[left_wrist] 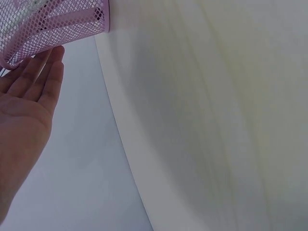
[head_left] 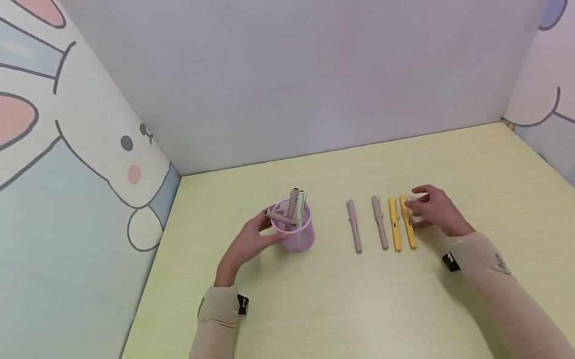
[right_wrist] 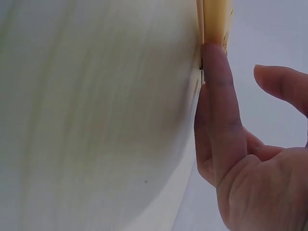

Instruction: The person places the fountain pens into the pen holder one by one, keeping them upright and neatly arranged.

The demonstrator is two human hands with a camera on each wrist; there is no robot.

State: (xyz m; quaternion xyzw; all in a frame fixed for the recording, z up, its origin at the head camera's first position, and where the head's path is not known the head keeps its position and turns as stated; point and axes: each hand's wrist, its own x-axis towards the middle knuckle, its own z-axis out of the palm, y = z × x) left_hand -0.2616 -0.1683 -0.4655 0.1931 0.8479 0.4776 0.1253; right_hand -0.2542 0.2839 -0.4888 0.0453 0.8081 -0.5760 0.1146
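Note:
My left hand (head_left: 249, 243) holds a pink mesh pen cup (head_left: 300, 240) at its left side, thumb in front and fingers behind. In the left wrist view the fingers (left_wrist: 48, 82) lie against the mesh. Several pens stand in the cup, among them a mauve pen (head_left: 293, 203) and a pale green pen (head_left: 300, 208). On the table to the right, my right hand (head_left: 438, 210) is at the rightmost yellow pen (head_left: 410, 236). One digit touches that pen in the right wrist view, while another is held away from it.
Left of the rightmost pen lie another yellow pen (head_left: 396, 231) and two mauve pens, one nearer the yellow pair (head_left: 381, 227) and one farther left (head_left: 355, 231). The pale wooden table (head_left: 309, 336) meets a plain back wall (head_left: 328, 75) and cartoon-printed side walls.

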